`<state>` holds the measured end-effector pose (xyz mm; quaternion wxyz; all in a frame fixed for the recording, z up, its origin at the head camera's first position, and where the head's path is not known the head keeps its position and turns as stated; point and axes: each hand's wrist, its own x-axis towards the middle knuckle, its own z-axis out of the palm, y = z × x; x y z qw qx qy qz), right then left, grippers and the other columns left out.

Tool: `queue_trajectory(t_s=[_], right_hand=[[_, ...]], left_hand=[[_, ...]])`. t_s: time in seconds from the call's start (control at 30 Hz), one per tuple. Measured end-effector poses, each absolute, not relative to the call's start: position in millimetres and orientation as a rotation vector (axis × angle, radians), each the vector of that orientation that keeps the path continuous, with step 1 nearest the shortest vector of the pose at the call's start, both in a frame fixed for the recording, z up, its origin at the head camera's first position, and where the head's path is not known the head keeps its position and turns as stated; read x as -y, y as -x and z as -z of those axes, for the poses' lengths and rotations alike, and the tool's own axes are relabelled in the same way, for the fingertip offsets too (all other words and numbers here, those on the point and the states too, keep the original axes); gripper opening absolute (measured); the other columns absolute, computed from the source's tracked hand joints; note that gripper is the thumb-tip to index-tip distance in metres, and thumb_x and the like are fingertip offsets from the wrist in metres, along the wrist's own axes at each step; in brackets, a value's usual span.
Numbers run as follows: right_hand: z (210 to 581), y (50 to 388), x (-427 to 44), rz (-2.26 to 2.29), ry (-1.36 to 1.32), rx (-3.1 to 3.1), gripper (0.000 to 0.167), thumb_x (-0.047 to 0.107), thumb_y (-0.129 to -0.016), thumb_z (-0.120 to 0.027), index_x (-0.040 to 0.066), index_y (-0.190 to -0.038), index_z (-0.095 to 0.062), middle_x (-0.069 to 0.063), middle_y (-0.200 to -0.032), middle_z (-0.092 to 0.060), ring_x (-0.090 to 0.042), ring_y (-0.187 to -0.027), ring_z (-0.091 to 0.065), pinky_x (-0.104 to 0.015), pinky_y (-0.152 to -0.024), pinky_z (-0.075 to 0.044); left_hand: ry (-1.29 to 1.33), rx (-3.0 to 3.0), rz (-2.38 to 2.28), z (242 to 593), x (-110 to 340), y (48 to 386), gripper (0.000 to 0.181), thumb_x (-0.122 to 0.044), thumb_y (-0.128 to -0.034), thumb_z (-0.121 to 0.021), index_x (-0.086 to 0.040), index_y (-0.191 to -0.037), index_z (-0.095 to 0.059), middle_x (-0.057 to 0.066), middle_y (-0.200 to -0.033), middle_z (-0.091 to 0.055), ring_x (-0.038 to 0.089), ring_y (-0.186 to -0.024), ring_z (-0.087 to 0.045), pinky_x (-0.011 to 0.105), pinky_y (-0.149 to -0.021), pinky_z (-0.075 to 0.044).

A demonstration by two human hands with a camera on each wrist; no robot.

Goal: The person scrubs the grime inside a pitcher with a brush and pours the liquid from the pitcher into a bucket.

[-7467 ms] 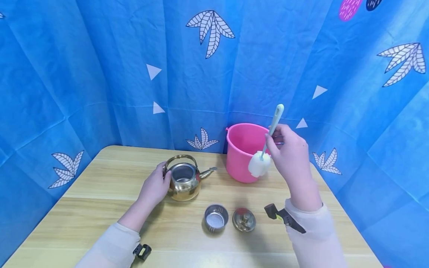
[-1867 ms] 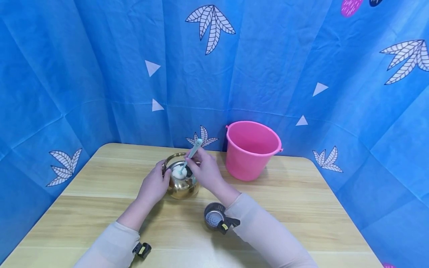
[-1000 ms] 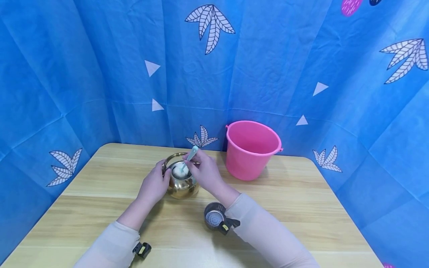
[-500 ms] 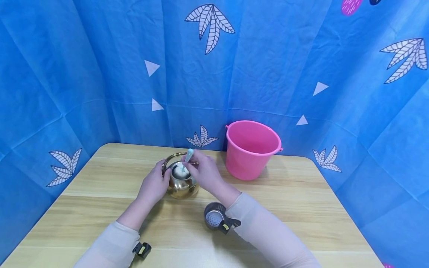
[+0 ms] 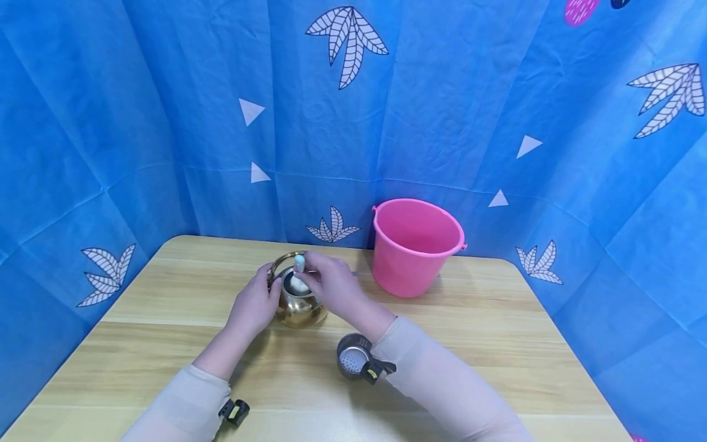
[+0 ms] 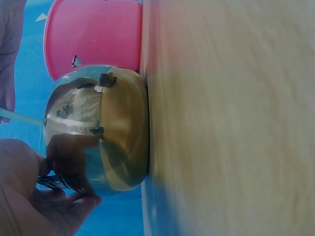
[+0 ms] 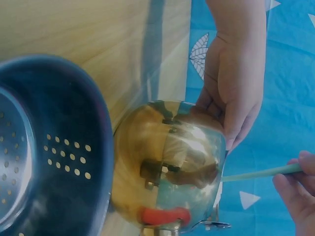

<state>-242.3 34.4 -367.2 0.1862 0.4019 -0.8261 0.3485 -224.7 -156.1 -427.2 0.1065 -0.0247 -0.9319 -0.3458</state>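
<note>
A shiny golden kettle (image 5: 301, 313) with an open top stands upright on the table. My left hand (image 5: 253, 308) holds its left side at the base of the raised handle; in the left wrist view the thumb and fingers (image 6: 74, 209) close around that spot. Over the mouth, my right hand (image 5: 339, 287) pinches the pale green handle of a sponge brush (image 5: 299, 264). Its white sponge head (image 5: 298, 285) is inside the kettle, partly hidden by the rim and fingers. In the right wrist view the brush stem (image 7: 256, 174) enters the kettle's opening.
A pink bucket (image 5: 411, 264) stands at the back, right of the kettle. A perforated metal strainer basket (image 5: 352, 359) sits under my right wrist, close to the arm. Blue patterned cloth (image 5: 221, 123) surrounds the wooden table (image 5: 298, 399).
My right hand has carried the brush from beside the bucket left into the kettle. Over the last second its handle has tipped left and lower. My right forearm now hides the lid.
</note>
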Motion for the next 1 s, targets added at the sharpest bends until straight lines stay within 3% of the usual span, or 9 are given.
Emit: queue_trajectory(t_s=[0.33, 0.7, 1.0], right_hand=[[360, 241, -31, -0.865, -1.166, 2.417, 0.010, 0.012, -0.094, -0.071, 0.009, -0.096, -0.061, -0.002, -0.093, -0.071, -0.017, -0.089, -0.071, -0.017, -0.078, -0.055], [353, 242, -29, -0.844, -1.213, 2.434, 0.008, 0.014, -0.095, -0.070, 0.010, -0.100, -0.064, -0.002, -0.098, -0.074, -0.016, -0.093, -0.072, -0.018, -0.082, -0.055], [348, 248, -25, -0.916, -1.219, 2.456, 0.007, 0.014, -0.094, -0.071, 0.011, -0.095, -0.065, 0.000, -0.094, -0.074, -0.013, -0.091, -0.071, -0.016, -0.081, -0.054]], left_hand=[[0.074, 2.736, 1.024, 427, 156, 225, 0.053, -0.024, -0.1070, -0.043, 0.007, -0.149, -0.034, 0.034, -0.139, -0.050, 0.052, -0.123, -0.053, 0.064, -0.099, -0.044], [0.077, 2.737, 1.023, 426, 155, 225, 0.052, -0.023, -0.1072, -0.044, 0.006, -0.149, -0.034, 0.034, -0.139, -0.051, 0.051, -0.122, -0.054, 0.064, -0.098, -0.045], [0.064, 2.753, 1.025, 427, 156, 226, 0.054, -0.025, -0.1078, -0.042, 0.006, -0.151, -0.032, 0.033, -0.140, -0.051, 0.050, -0.121, -0.054, 0.063, -0.097, -0.046]])
